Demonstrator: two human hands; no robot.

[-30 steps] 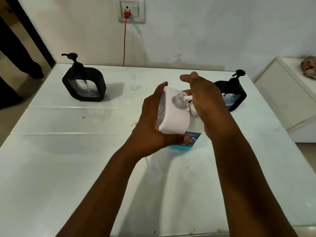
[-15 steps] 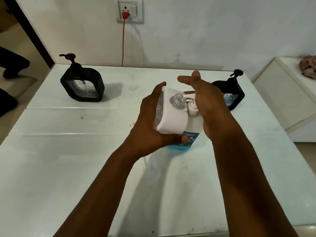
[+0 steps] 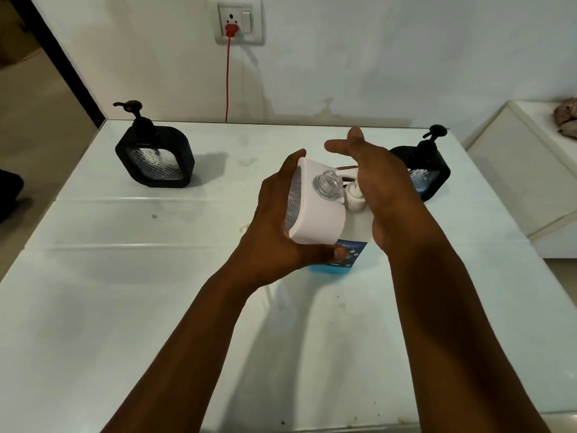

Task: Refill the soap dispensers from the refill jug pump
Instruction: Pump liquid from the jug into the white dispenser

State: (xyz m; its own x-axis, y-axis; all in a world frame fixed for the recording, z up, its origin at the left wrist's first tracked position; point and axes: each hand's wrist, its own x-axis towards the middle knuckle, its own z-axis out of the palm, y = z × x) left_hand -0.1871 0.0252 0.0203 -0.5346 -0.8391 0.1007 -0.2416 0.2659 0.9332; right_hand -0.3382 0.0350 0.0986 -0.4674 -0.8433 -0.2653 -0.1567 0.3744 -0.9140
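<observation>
My left hand [image 3: 274, 226] grips a white soap dispenser [image 3: 318, 214] with a textured clear panel, tilted, its open clear neck [image 3: 327, 182] pointing toward the refill jug pump [image 3: 354, 198]. My right hand [image 3: 381, 189] lies flat over that white pump, fingers stretched out, palm on the pump head. The refill jug [image 3: 346, 254] stands behind the dispenser; only its blue label and base show. Two black pump dispensers stand on the table, one at the back left [image 3: 154, 157] and one at the back right [image 3: 427, 170], partly hidden by my right hand.
The white table [image 3: 125, 307] runs up to a white wall with a socket [image 3: 239, 20] and a red cord [image 3: 227, 79] hanging behind the table. A white cabinet [image 3: 524, 170] stands at the right. A doorway opens at the left.
The white dispenser's neck has tipped a little lower and closer to the pump spout. My right hand stays on the pump head.
</observation>
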